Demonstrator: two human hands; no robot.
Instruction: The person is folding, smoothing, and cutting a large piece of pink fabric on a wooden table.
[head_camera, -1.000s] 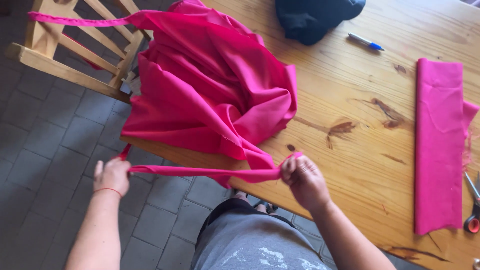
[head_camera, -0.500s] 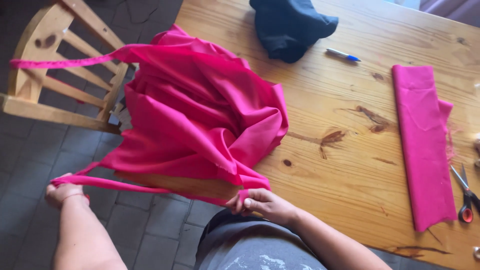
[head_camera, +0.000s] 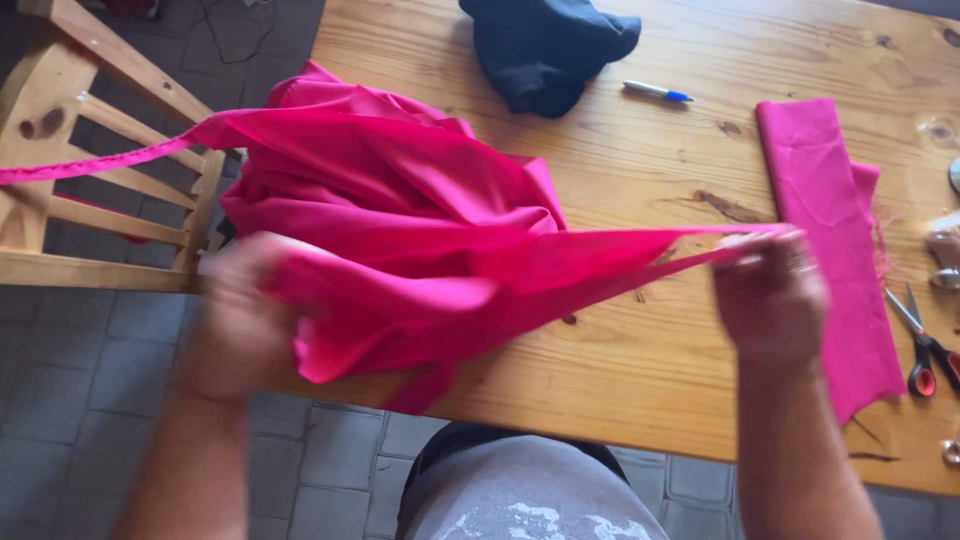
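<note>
Pink fabric (head_camera: 400, 230), slack 1 second ago, is now stretched taut between the left hand (head_camera: 240, 320) at 9 o'clock and the right hand (head_camera: 770, 295) at 3 o'clock, both gripping its edge.

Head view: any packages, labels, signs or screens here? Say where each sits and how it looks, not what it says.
None in view: no package, label, sign or screen.
What shows instead: pink cloth stretched between the left hand and right hand over a wooden table, with a folded pink piece, dark cloth, pen and scissors.
</note>
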